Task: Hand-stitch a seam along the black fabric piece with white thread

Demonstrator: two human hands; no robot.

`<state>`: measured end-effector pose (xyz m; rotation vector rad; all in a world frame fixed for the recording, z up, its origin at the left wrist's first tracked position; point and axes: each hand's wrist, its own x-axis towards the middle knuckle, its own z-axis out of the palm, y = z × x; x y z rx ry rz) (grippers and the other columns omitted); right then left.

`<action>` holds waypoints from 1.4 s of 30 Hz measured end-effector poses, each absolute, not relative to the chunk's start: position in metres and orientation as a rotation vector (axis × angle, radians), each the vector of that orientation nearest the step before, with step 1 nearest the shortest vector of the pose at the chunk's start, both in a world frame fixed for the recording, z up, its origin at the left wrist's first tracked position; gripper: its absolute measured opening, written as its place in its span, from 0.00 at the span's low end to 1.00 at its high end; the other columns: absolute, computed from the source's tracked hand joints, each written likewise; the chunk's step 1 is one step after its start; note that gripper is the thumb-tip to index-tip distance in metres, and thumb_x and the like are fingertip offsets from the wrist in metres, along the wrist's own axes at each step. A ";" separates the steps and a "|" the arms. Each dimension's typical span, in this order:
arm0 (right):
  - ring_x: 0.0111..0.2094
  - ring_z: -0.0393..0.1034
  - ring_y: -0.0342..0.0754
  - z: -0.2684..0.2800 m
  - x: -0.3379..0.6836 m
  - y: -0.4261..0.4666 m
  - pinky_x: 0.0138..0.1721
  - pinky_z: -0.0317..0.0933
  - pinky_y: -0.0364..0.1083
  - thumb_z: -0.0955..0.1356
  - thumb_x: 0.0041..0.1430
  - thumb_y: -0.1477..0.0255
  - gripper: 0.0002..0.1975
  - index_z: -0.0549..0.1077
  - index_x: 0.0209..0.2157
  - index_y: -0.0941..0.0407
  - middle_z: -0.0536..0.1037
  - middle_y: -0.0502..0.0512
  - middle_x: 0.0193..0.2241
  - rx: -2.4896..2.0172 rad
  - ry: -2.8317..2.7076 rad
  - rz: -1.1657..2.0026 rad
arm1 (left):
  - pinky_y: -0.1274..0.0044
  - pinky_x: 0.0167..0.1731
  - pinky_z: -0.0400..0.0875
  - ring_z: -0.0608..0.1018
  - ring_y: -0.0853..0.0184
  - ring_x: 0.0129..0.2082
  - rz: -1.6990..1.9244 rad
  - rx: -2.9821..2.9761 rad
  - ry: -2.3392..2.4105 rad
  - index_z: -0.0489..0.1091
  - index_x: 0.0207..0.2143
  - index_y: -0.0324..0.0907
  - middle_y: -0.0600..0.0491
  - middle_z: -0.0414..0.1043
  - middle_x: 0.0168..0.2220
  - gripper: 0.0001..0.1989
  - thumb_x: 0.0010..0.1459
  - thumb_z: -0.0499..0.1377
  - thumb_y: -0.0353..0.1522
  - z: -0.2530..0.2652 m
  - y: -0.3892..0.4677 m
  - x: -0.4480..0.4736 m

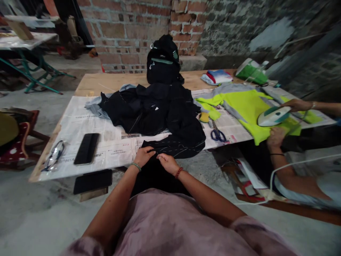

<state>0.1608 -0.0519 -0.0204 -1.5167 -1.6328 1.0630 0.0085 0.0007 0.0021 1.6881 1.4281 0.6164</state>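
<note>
A mauve shirt (165, 227) is filling the foreground; just past it, the left hand (144, 156) and right hand (169, 164), close together, are pinching the near edge of the black garment (160, 115). The garment is sprawling across the counter (119, 80) and dipping past its front edge, blue-handled scissors (218, 135) lying nearby, while a co-worker's hand (296, 105) is gripping an iron (274, 116).

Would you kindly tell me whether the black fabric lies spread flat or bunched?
Mostly bunched: the black fabric lies heaped in folds over the newspaper.
</note>
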 end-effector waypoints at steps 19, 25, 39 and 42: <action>0.08 0.52 0.36 -0.014 0.148 -0.050 0.11 0.44 0.36 0.59 0.53 0.69 0.07 0.65 0.28 0.57 0.63 0.41 0.11 -1.553 -1.166 1.512 | 0.77 0.38 0.68 0.74 0.69 0.34 0.894 1.895 1.305 0.73 0.31 0.42 0.54 0.74 0.32 0.07 0.48 0.57 0.30 -0.011 -0.013 0.009; 0.09 0.59 0.35 -0.012 0.143 -0.053 0.11 0.47 0.34 0.60 0.52 0.70 0.04 0.62 0.28 0.56 0.71 0.44 0.16 -1.544 -1.105 1.546 | 0.77 0.38 0.68 0.74 0.70 0.33 0.889 1.919 1.284 0.72 0.31 0.42 0.54 0.74 0.32 0.06 0.49 0.56 0.30 -0.012 -0.012 0.007; 0.08 0.44 0.33 -0.010 0.123 -0.053 0.09 0.38 0.35 0.60 0.49 0.69 0.05 0.61 0.24 0.56 0.57 0.39 0.09 -1.496 -0.809 1.448 | 0.79 0.33 0.66 0.71 0.72 0.31 0.982 1.960 1.202 0.71 0.29 0.41 0.54 0.69 0.29 0.05 0.50 0.56 0.27 -0.011 -0.012 0.006; 0.09 0.44 0.34 -0.013 0.119 -0.053 0.09 0.39 0.36 0.61 0.48 0.69 0.06 0.61 0.22 0.56 0.57 0.40 0.09 -1.501 -0.807 1.389 | 0.79 0.33 0.67 0.71 0.72 0.30 0.980 1.956 1.185 0.71 0.29 0.41 0.54 0.70 0.29 0.05 0.50 0.56 0.27 -0.011 -0.012 0.006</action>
